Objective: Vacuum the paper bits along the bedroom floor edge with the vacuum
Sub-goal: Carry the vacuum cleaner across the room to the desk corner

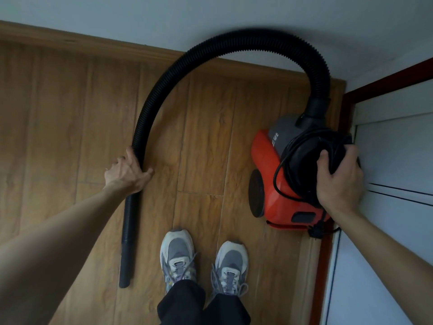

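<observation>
A red and grey canister vacuum point(271, 160) is at the right, near the corner by the door frame. My right hand point(339, 179) grips its black top handle, where the coiled power cord is wrapped. A black ribbed hose point(234, 43) arcs from the vacuum's top across to the left and down. My left hand point(128, 172) is closed around the hose just above the rigid black nozzle point(126, 261), whose tip points down at the wooden floor. I see no paper bits on the floor.
Wooden plank floor point(70, 113) meets a wooden skirting board point(82, 41) and a pale wall at the top. A dark red door frame point(346, 109) and white door panels stand at the right. My two feet in grey sneakers point(178, 256) stand at the bottom middle.
</observation>
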The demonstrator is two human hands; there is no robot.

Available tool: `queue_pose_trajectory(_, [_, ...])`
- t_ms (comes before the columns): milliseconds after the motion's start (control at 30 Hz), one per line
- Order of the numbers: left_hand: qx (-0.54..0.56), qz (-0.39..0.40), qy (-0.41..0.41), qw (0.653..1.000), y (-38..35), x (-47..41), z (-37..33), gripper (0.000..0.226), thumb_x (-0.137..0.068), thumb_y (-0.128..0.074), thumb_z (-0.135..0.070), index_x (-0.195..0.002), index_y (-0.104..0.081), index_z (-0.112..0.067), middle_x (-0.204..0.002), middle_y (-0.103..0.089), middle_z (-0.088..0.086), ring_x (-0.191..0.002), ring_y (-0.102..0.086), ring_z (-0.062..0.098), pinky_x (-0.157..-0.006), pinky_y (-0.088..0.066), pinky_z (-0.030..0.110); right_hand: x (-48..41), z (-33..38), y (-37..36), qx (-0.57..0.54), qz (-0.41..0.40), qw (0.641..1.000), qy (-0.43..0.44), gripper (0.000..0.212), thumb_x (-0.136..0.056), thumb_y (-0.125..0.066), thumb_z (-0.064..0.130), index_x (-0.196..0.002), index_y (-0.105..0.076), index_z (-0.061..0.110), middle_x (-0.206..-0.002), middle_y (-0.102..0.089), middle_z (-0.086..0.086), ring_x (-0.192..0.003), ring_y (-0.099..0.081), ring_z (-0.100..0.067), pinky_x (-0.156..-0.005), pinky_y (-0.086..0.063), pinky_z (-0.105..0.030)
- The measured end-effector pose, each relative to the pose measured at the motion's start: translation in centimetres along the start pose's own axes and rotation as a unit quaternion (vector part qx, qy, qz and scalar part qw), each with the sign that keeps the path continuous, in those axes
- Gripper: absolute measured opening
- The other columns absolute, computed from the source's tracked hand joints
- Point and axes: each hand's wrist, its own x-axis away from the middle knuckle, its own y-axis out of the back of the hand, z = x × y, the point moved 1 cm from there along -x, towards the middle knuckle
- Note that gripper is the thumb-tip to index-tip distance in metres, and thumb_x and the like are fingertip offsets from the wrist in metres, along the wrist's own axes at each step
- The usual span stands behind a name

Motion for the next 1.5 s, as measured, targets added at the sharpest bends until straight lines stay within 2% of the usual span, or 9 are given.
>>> queue_pose_trajectory(133, [0.037,-0.001,0.036,0.999,-1.0,-1.3,0.0,0.074,-0.087,-0.061,-0.052,-0.138,-0.022,-0.016,-0.117,-0.055,0.024,-0.092,-0.059,0.04,-0.066,-0.051,0.044,0.1,0.1,-0.1,-0.01,-0.01,1.0,0.012,0.035,-0.099,-0.044,0.042,-0.115,-0.044,0.011,-0.101,-0.064,-0.011,-0.084,-0.056,-0.024,-0.058,-0.027,-0.026])
queue_pose_trajectory(433, [0.178,-0.041,0.083,0.98,-2.2,-1.6,-1.9,0.038,-0.092,-0.063,-0.014,-0.115,-0.035,-0.003,-0.107,-0.057,0.032,-0.095,-0.059,0.047,-0.075,-0.05,0.051,0.0,0.1,-0.1,-0.024,-0.013,0.999,0.019,0.03,-0.102,-0.046,0.036,-0.113,-0.047,0.007,-0.092,-0.056,0.001,-0.078,-0.05,-0.015,-0.062,-0.033,-0.027])
queue_pose_trajectory(633, [0.196,-0.026,0.101,0.975,-2.0,0.1,-2.0,0.038,-0.096,-0.059,-0.02,-0.123,-0.046,0.004,-0.12,-0.057,0.03,-0.108,-0.057,0.045,-0.084,-0.051,0.048,0.2,0.5,0.0,-0.059,0.012,0.998,0.008,0.029,-0.101,-0.041,0.046,-0.111,-0.042,0.018,-0.075,-0.057,0.005,-0.054,-0.055,-0.015,-0.046,-0.041,-0.029])
queue_pose_trajectory(733, [0.248,-0.018,0.096,0.964,-1.5,1.4,-2.1,0.039,-0.098,-0.057,-0.024,-0.125,-0.043,-0.001,-0.124,-0.055,0.026,-0.11,-0.056,0.044,-0.081,-0.047,0.043,0.3,0.5,0.2,-0.105,0.043,0.993,-0.031,0.019,-0.1,-0.043,0.051,-0.103,-0.036,0.034,-0.071,-0.059,-0.008,-0.037,-0.058,-0.016,-0.031,-0.047,-0.029])
queue_pose_trajectory(900, [0.27,-0.042,0.072,0.959,-0.2,4.7,-1.9,0.034,-0.099,-0.054,-0.026,-0.123,-0.038,-0.007,-0.121,-0.056,0.025,-0.106,-0.058,0.045,-0.089,-0.051,0.054,1.1,1.4,0.5,-0.074,0.044,0.996,-0.035,0.019,-0.102,-0.044,0.044,-0.107,-0.039,0.026,-0.072,-0.046,0.006,-0.055,-0.057,-0.019,-0.041,-0.054,-0.048])
queue_pose_trajectory(967, [0.277,-0.052,0.065,0.957,0.7,6.2,-1.6,0.033,-0.1,-0.052,-0.026,-0.123,-0.036,-0.01,-0.117,-0.06,0.023,-0.101,-0.061,0.044,-0.083,-0.053,0.052,1.9,1.8,0.6,-0.073,0.052,0.995,-0.046,0.025,-0.102,-0.044,0.044,-0.112,-0.041,0.022,-0.073,-0.045,0.008,-0.058,-0.053,-0.013,-0.042,-0.053,-0.044])
queue_pose_trajectory(1100, [0.297,-0.05,0.053,0.952,2.7,8.8,-1.2,0.037,-0.101,-0.049,-0.031,-0.131,-0.033,-0.015,-0.117,-0.061,0.019,-0.097,-0.063,0.042,-0.083,-0.055,0.054,3.9,2.3,2.2,-0.046,0.06,0.997,-0.014,0.033,-0.103,-0.045,0.04,-0.119,-0.046,0.011,-0.067,-0.046,0.012,-0.054,-0.042,0.001,-0.043,-0.029,-0.018])
queue_pose_trajectory(1300, [0.354,-0.085,0.034,0.931,6.4,13.2,-0.8,0.044,-0.103,-0.046,-0.029,-0.142,-0.028,-0.024,-0.111,-0.054,0.004,-0.085,-0.056,0.026,-0.076,-0.045,0.039,6.2,4.6,5.9,-0.039,0.077,0.996,-0.009,0.041,-0.102,-0.044,0.045,-0.123,-0.045,0.01,-0.065,-0.045,0.011,-0.051,-0.042,-0.002,-0.042,-0.027,-0.019])
queue_pose_trajectory(1500, [0.379,-0.102,0.058,0.918,10.2,17.9,0.6,0.046,-0.102,-0.049,-0.027,-0.144,-0.03,-0.022,-0.126,-0.059,0.013,-0.092,-0.053,0.023,-0.081,-0.042,0.037,7.0,8.9,10.5,-0.053,0.063,0.996,0.017,0.044,-0.102,-0.042,0.047,-0.124,-0.045,0.01,-0.065,-0.042,0.011,-0.05,-0.04,0.0,-0.039,-0.024,-0.016])
